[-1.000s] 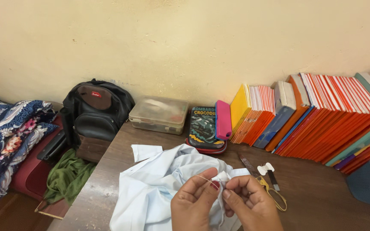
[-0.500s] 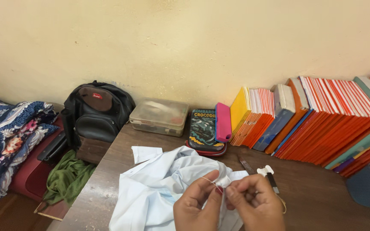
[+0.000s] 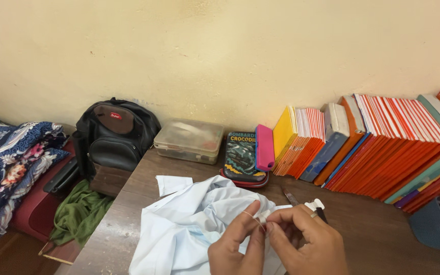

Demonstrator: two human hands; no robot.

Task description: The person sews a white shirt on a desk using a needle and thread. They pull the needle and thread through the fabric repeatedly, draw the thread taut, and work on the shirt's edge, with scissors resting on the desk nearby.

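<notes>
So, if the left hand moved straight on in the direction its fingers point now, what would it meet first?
Probably the pale blue shirt bunched just beyond the left hand; past that, the pencil case by the wall, though depth is unclear.

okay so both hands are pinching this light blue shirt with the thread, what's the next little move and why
Probably draw the thread gently taut with the left hand. It loops loosely over that hand's fingers, while the right hand pinches a fold of the light blue shirt where the two hands meet.

Both hands [image 3: 276, 242] pinching pale-blue cloth [image 3: 189, 229] (thread taut)
</notes>
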